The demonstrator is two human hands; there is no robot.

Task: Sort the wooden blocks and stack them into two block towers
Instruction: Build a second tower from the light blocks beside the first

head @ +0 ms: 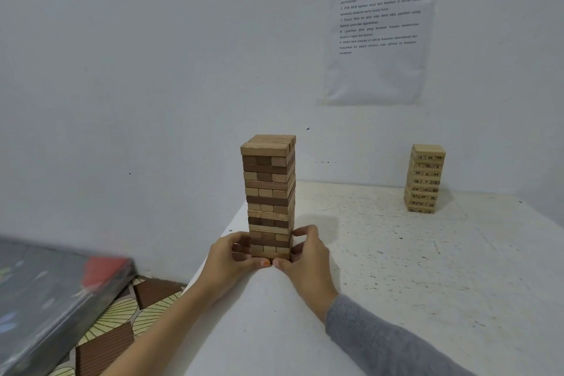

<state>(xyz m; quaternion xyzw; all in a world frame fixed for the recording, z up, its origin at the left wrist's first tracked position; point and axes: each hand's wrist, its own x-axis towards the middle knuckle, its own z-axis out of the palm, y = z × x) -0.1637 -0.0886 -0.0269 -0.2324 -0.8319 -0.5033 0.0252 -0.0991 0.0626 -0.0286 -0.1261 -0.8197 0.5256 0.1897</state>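
A tall tower of mixed dark and light brown wooden blocks (pixel 269 189) stands upright at the left edge of the white table (pixel 396 253). My left hand (pixel 233 256) grips the tower's base from the left. My right hand (pixel 306 253) grips the base from the right, fingers curled against its side. Both thumbs meet at the front bottom corner. A shorter tower of pale numbered blocks (pixel 424 178) stands far right near the wall, apart from both hands.
A white wall runs close behind the table, with a printed instruction sheet (pixel 378 27) taped on it. Left of the table, lower down, lie a grey patterned pad (pixel 45 293) and a tiled floor (pixel 122 320). The table's left edge lies right beside the brown tower.
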